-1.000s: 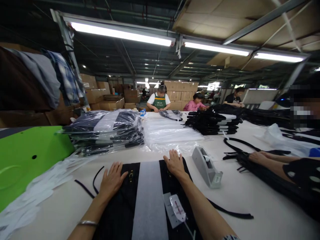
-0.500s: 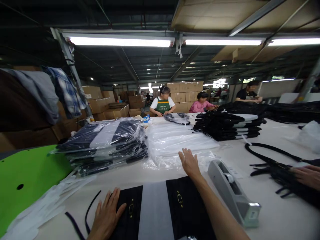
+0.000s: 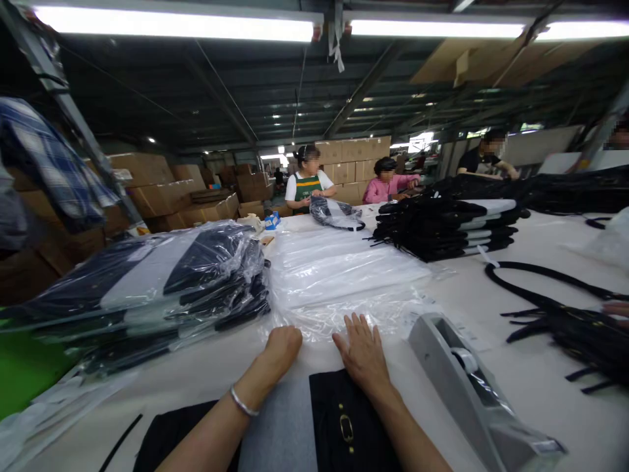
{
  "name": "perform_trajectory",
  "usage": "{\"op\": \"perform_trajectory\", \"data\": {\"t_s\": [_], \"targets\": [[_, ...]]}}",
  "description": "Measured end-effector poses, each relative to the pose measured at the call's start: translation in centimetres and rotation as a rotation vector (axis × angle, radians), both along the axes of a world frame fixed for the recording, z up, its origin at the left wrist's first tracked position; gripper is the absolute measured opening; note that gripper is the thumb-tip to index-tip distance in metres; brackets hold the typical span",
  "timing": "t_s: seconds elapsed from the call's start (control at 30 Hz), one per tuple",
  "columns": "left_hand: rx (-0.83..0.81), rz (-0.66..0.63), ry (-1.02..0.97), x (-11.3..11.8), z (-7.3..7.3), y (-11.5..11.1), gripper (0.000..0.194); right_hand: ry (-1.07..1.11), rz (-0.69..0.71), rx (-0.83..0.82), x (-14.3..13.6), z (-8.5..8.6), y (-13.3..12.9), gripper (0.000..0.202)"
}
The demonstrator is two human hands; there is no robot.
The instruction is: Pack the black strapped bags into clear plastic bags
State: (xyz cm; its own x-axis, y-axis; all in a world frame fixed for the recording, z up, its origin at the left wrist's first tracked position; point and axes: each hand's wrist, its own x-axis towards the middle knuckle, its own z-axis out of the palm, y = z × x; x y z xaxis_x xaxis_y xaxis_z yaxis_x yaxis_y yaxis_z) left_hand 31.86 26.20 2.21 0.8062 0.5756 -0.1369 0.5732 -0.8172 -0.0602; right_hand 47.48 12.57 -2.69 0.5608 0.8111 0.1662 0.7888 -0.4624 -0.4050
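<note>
A black bag [image 3: 350, 419] with a gold buckle lies flat in front of me, a pale sheet [image 3: 280, 419] running over its middle. My left hand [image 3: 284, 349] is closed, knuckles up, at the near edge of a stack of clear plastic bags [image 3: 339, 269]. Its fingertips are hidden, so I cannot see what they pinch. Fingers spread, my right hand [image 3: 362, 347] rests palm down just beyond the bag's top edge, its fingertips at the rim of the plastic. A thin black strap [image 3: 120, 442] sticks out at the bag's left.
A grey tape dispenser [image 3: 472, 387] stands at the right. Bags wrapped in plastic [image 3: 162, 275] are piled at the left, black bags [image 3: 442, 229] further back. A co-worker's hand [image 3: 616, 311] touches another black bag [image 3: 584, 328]. Two people sit across the table.
My left hand has left the bag's left side, moved forward and right to the plastic bags, and closed. My right hand has shifted slightly. The view has tilted down.
</note>
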Motion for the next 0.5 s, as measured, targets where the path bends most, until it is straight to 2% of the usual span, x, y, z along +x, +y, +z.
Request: {"op": "perform_trajectory", "data": {"t_s": [0.07,0.13,0.23,0.3,0.4,0.5], "targets": [[0.008,0.011,-0.024,0.3,-0.5,0.7,0.034,0.007,-0.005,0.016,-0.1,0.0,0.0,0.065],[0.020,0.023,-0.065,-0.3,-0.2,1.3,0.029,0.010,-0.028,0.047,-0.2,-0.1,-0.1,0.063],[0.047,0.066,-0.157,-1.9,2.0,1.6,0.024,-0.001,-0.067,0.115,-0.1,-0.4,-0.1,0.063],[0.070,0.107,-0.253,-3.1,4.6,1.8,0.022,-0.026,-0.091,0.158,-0.1,-0.5,-0.1,0.065],[0.093,0.175,-0.457,-4.2,10.2,2.6,0.029,-0.061,-0.132,0.182,-0.1,-0.4,0.0,0.075],[0.039,0.201,-0.871,-5.1,16.3,4.2,0.037,-0.067,-0.152,0.162,-0.2,-0.2,-0.1,0.078]]}}
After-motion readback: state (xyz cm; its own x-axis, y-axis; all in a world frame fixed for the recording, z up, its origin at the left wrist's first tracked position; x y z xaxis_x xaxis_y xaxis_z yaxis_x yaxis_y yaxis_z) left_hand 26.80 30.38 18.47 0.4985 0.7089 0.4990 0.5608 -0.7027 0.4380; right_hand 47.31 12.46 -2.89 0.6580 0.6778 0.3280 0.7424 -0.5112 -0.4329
